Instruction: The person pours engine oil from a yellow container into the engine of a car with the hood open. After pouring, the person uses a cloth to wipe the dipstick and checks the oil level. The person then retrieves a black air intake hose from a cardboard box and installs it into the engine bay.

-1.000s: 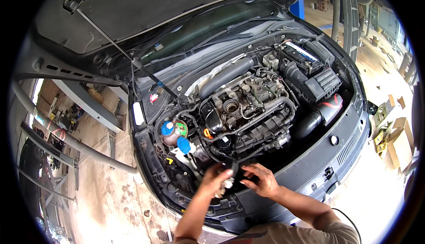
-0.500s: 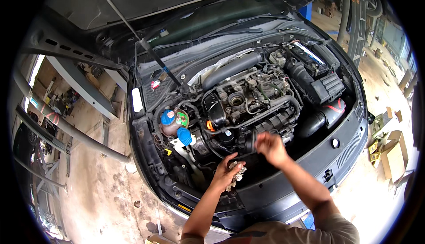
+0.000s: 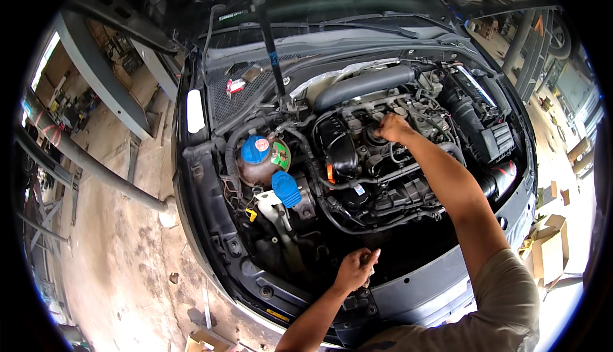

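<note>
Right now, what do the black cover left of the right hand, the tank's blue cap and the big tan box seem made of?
Black cover: glossy, bright highlights; plastic or painted metal.
Blue cap: likely satin plastic, evenly coloured.
Box: apparently matt cardboard, showing flaps.

See in the engine bay an engine toward three o'clock, a brownish tank at nine and a battery at two. Find on the stained floor cardboard boxes at four and seven o'clock

Floor glaring bright | engine shaded | fisheye edges bent, corners black
</note>
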`<state>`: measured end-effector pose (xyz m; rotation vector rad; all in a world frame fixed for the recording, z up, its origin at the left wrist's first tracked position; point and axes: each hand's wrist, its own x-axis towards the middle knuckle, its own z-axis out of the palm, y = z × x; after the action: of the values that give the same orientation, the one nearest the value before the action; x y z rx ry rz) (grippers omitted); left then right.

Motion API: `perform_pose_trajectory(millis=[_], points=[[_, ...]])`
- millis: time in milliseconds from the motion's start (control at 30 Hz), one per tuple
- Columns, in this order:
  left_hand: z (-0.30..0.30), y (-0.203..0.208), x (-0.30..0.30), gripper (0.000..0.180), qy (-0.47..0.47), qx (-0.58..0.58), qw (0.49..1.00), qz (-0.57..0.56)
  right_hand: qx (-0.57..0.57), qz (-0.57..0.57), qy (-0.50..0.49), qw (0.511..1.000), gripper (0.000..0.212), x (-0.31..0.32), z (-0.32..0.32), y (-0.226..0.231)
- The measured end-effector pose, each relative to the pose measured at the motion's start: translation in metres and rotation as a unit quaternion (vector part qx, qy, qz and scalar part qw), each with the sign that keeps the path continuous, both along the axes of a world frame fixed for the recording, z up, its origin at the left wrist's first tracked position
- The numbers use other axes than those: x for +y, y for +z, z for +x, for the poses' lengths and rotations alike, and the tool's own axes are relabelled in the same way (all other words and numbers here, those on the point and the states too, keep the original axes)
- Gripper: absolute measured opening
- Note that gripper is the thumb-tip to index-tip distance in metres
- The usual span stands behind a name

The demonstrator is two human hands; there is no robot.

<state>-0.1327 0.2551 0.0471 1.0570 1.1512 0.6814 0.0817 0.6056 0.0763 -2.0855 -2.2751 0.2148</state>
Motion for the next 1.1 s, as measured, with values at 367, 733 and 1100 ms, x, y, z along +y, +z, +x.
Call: perform_pose_trajectory(millis=[367,733,1100], points=[[0.003,-0.008,-0.003,0.034,-0.015,0.096,0.972,0.214,-0.1,-0.107,0.056,0.988,0.087,-0.001,-0.027,0.03],[0.008,-0.011,-0.005,0.032,-0.013,0.111,0.964,0.24,-0.146,-0.05,0.086,0.984,0.057,0.012,-0.017,-0.002],[0.012,-0.009,-0.011,0.031,-0.038,0.118,0.958,0.257,0.134,-0.18,-0.129,0.966,0.038,-0.012,-0.027,0.037]])
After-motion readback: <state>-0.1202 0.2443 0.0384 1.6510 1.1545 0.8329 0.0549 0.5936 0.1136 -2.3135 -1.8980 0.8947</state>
